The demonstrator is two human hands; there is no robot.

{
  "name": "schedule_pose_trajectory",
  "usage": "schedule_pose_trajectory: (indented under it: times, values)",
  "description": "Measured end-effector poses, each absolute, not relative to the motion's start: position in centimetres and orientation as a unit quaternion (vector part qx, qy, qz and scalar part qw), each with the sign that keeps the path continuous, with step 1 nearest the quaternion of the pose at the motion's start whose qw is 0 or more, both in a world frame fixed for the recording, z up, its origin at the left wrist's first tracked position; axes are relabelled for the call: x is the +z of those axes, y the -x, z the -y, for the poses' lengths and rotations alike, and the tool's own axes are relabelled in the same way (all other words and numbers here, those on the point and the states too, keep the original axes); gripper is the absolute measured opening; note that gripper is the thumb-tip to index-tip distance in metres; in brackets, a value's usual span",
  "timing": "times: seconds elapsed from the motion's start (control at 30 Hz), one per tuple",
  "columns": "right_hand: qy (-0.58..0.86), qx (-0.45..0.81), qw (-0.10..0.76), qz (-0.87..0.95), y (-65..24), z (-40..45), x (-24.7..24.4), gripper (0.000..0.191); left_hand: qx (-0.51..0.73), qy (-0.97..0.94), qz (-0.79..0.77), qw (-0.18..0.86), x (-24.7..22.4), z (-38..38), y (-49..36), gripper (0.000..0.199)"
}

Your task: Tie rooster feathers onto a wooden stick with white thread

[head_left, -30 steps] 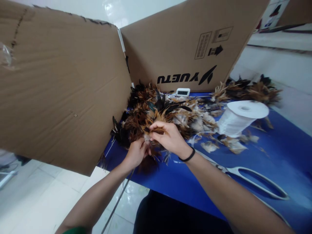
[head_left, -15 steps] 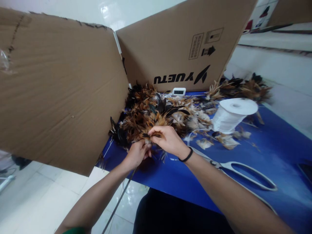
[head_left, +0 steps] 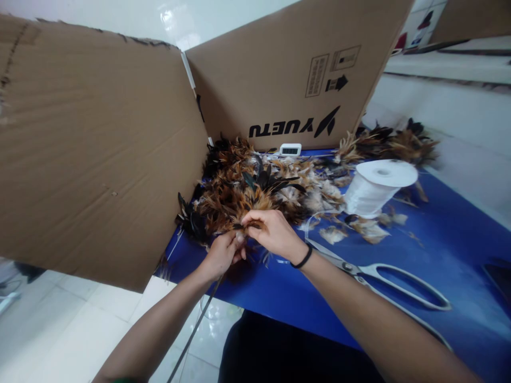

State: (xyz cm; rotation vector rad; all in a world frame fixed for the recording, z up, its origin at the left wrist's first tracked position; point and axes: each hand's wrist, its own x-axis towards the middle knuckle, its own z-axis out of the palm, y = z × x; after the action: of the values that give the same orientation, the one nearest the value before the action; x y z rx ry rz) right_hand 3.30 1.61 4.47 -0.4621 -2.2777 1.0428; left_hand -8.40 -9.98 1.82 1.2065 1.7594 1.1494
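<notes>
Brown and black feathers [head_left: 231, 191] lie heaped on the blue table [head_left: 319, 298], with both my hands at the near edge of the heap. My left hand [head_left: 223, 254] is closed on the pale base of a small feather bunch [head_left: 240, 235]; a thin dark rod or strip [head_left: 194, 332] runs down from beneath it toward the floor. Beside it, my right hand [head_left: 275, 231], with a black band on the wrist, pinches a brown feather [head_left: 255, 225] against the same bunch. The fingertips nearly meet, and they partly hide what is between them.
A spool of white ribbon [head_left: 371, 194] stands at the right, its loose end curling toward large scissors [head_left: 359, 268] under my right forearm. Cardboard panels [head_left: 99, 154] rise at the left and back. A small white digital display [head_left: 290, 150] sits behind the heap; more feathers [head_left: 399, 143] lie at the back right.
The view has shifted slightly. Both hands stay at the feather bunch, with only small finger movements; nothing has visibly been let go.
</notes>
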Motion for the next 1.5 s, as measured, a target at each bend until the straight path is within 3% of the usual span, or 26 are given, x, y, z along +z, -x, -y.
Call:
schedule_pose_trajectory:
  times: [0.27, 0.47, 0.53, 0.73, 0.83, 1.1, 1.33, 1.5]
  values:
    - [0.171, 0.390, 0.280, 0.861, -3.4, -1.1, 4.4, 0.023, 0.436, -0.451, -0.704, 0.333, 0.9, 9.9, 8.5, 0.047]
    - [0.226, 0.483, 0.340, 0.775, -2.9, -3.0, 5.1, 0.016, 0.541, -0.375, -0.667, 0.350, 2.1, 11.0, 11.2, 0.039]
    - [0.261, 0.462, 0.336, 0.778, -1.9, -4.5, 5.0, 0.013, 0.574, -0.344, -0.665, 0.332, 3.2, 11.9, 12.7, 0.036]
    - [0.327, 0.221, 0.192, 0.899, 4.0, -7.3, 3.9, 0.021, 0.611, -0.310, -0.679, 0.263, 5.9, 15.0, 15.6, 0.033]
    - [0.333, 0.193, 0.154, 0.910, 6.3, -7.3, 4.0, 0.026, 0.611, -0.300, -0.688, 0.252, 6.1, 16.2, 15.9, 0.034]
    - [0.322, 0.187, 0.019, 0.928, 5.5, -7.5, 3.3, 0.016, 0.610, -0.299, -0.682, 0.271, 5.0, 16.1, 16.2, 0.031]
    - [0.317, 0.260, 0.044, 0.911, 1.9, -9.7, 3.4, 0.015, 0.627, -0.293, -0.660, 0.294, 4.5, 14.8, 16.2, 0.031]
    - [0.392, 0.187, 0.130, 0.891, 0.7, -9.7, 3.7, 0.027, 0.635, -0.287, -0.655, 0.291, 4.1, 14.6, 16.1, 0.032]
